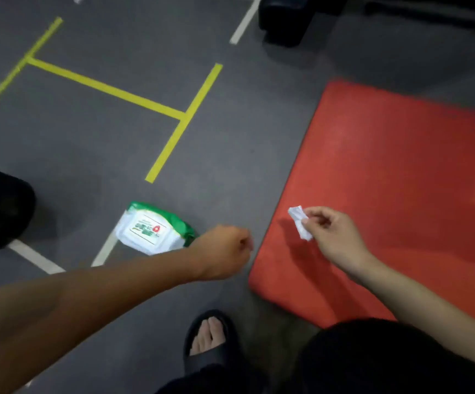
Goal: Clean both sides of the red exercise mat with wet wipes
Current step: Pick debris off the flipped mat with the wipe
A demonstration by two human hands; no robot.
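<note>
Red exercise mat (401, 180) is lying flat on the grey floor (230, 155), filling the right side of the view. Right hand (331, 233) is hovering over the mat's near left part, pinching a crumpled white wet wipe (300, 221) between thumb and fingertips. Left hand (224, 251) is hanging over the floor just beside the mat's left edge, fingers curled into a fist holding nothing. Behind it, a green-and-white wipes pack (153, 228) is lying on the floor, lid closed.
</note>
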